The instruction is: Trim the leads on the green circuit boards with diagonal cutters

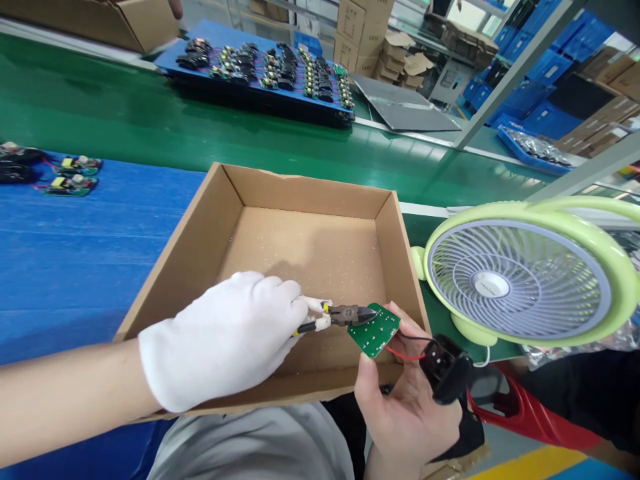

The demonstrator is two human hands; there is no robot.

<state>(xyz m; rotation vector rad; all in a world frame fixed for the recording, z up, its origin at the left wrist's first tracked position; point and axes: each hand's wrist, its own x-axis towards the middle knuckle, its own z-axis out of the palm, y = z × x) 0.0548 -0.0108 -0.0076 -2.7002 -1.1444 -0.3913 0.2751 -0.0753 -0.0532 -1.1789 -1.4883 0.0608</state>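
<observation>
My left hand [230,337], in a white glove, is closed round the handles of a pair of diagonal cutters [346,315]. Their jaw tips touch the face of a small green circuit board [371,337] dotted with solder points. My bare right hand [407,410] pinches that board by its edges, thumb below and fingers at the far side. A red and a black wire run from the board to a black plastic housing [444,370] lying over the right hand's fingers. Both hands are above an open cardboard box [300,190], whose floor is sprinkled with tiny pale bits.
A light green fan [520,280] stands right of the box. On the blue-covered surface at left lie several wired boards [73,177]. Across the green belt [125,127], a blue tray [210,37] carries rows of similar boards. Someone's dark sleeve [575,393] shows at right.
</observation>
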